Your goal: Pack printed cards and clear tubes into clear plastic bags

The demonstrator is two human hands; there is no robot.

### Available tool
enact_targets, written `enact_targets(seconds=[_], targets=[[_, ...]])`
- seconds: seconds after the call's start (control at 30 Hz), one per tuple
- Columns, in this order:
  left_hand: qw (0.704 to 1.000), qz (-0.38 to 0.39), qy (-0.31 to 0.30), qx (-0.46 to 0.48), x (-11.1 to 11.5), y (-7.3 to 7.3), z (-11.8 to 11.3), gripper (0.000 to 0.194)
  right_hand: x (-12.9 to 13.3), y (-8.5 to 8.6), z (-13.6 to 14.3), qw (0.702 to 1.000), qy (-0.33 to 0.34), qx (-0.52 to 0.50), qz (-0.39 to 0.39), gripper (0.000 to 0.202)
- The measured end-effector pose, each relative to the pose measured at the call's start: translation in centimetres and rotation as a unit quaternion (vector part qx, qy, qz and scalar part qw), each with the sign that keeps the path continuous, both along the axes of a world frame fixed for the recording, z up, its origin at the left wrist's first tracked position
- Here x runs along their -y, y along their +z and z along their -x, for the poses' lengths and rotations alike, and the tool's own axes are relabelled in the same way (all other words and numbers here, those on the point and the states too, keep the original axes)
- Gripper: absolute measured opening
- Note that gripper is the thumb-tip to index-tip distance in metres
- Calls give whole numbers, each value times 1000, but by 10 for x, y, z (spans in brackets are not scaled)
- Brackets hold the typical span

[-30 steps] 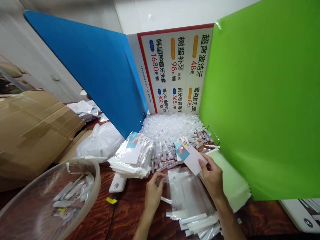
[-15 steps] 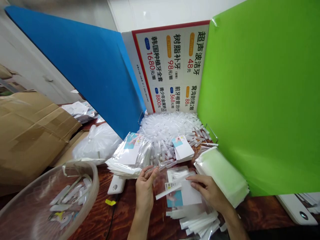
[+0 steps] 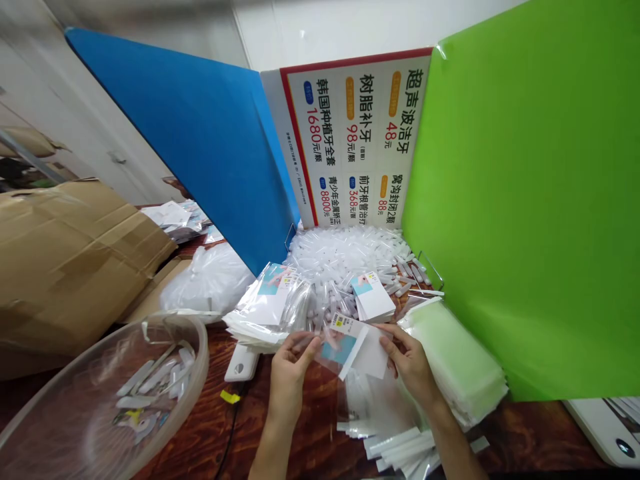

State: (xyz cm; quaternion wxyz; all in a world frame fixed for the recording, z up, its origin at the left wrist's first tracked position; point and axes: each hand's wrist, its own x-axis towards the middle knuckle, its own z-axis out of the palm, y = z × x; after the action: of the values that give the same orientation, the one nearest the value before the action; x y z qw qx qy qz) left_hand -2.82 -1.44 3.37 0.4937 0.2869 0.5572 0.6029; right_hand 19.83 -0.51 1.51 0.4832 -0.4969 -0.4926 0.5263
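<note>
My left hand [image 3: 293, 363] pinches the edge of a clear plastic bag [image 3: 326, 363] between thumb and fingers. My right hand [image 3: 407, 363] grips the right end of a printed card [image 3: 373, 357], white with a teal picture. The bag's white strip lies slantwise across the card, and the teal end shows on the bag's side of it. How deep the card sits in the bag I cannot tell. Below my hands lies a fanned stack of clear bags [image 3: 400, 447] with white strips. Ahead is a small stack of similar cards [image 3: 375, 303].
Small translucent tubes [image 3: 345, 257] are heaped against the upright printed board [image 3: 353, 140]. Filled bags [image 3: 270, 313] are piled at left, green-tinted bags [image 3: 457, 360] at right. A blue panel [image 3: 170, 140] and a green panel [image 3: 525, 200] flank the space. A clear tub [image 3: 200, 353] stands front left.
My right hand has lifted the card off the stack of bags and tilted it, bringing it to the bag in my left hand. The view has shifted slightly left.
</note>
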Motion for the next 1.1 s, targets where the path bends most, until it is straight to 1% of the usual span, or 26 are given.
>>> enact_targets(seconds=[0.07,0.17,0.23,0.3,0.37,0.4,0.47,0.5,0.53,0.57,0.6,0.63,0.67,0.73,0.77,0.8,0.83,0.87,0.9,0.93,0.97,1.03,1.07,1.1], targets=[[999,6,-29,-20,2,2,-6,41,0,2,6,999,19,-30,0,44],[996,34,-66,-47,6,0,-27,41,2,1,21,995,44,-86,-3,46],[994,44,-84,-51,8,-3,-41,43,3,-2,31,990,30,-137,-4,46],[994,39,-91,-40,9,-4,-46,46,2,-6,36,984,8,-179,-2,44],[994,28,-97,-39,8,2,-38,51,0,-8,34,984,2,-176,-5,43],[993,26,-101,-51,6,7,-29,53,-3,-7,31,989,3,-148,-14,40],[989,20,-99,-108,-1,23,-1,57,-12,-4,20,997,-4,-37,-64,31],[984,17,-84,-159,-6,33,16,58,-18,-1,14,994,-14,36,-103,26],[973,12,-62,-224,-13,43,33,56,-25,2,9,982,-28,116,-147,24],[953,5,-32,-300,-23,52,51,53,-33,5,4,961,-46,196,-188,24],[924,1,-5,-382,-34,61,68,48,-41,8,2,937,-61,274,-209,26],[889,-1,11,-458,-46,68,84,43,-50,11,0,907,-76,358,-209,27],[852,4,13,-523,-59,73,98,37,-58,12,1,874,-89,440,-187,28],[778,21,-27,-627,-85,77,121,29,-70,14,6,810,-95,566,-123,31],[742,26,-53,-668,-96,77,129,25,-75,14,9,787,-90,604,-93,34],[707,27,-71,-703,-105,75,134,22,-78,13,12,773,-84,625,-71,36],[678,20,-78,-731,-110,73,136,19,-80,12,14,767,-78,635,-57,37],[660,3,-71,-748,-112,71,136,17,-82,11,16,766,-78,637,-49,38],[656,-23,-55,-753,-110,68,131,16,-82,10,17,768,-80,634,-44,38],[666,-56,-36,-743,-105,65,124,14,-83,8,18,772,-85,629,-40,38],[691,-93,-16,-717,-96,60,112,14,-83,7,17,777,-92,622,-39,37],[771,-152,6,-618,-70,44,77,17,-84,3,16,786,-115,606,-42,36],[816,-159,9,-555,-55,33,55,19,-84,1,15,790,-130,597,-49,36],[856,-146,-9,-495,-39,18,32,20,-84,-1,14,793,-148,588,-61,36]])
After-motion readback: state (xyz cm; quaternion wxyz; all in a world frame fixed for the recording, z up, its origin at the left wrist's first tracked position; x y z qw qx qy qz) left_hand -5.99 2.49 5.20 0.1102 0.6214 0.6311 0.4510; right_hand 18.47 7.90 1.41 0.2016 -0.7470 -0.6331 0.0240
